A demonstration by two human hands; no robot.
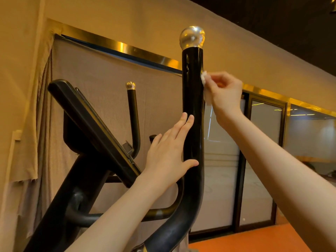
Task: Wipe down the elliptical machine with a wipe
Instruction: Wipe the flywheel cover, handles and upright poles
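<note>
A beige curtain [112,99] hangs flat against the back wall, with a loose fold of the same cloth [42,110] bunched at its left edge. A gold trim strip [127,49] runs along the curtain's top, sloping down toward the right. Right of the curtain stands a dark-framed glass door [263,148], and an orange floor [254,239] lies below that door.

I see warm beige walls [127,19] with shiny gold trim [127,48]. A frosted glass door [263,142] stands right, above orange floor [254,240].
</note>
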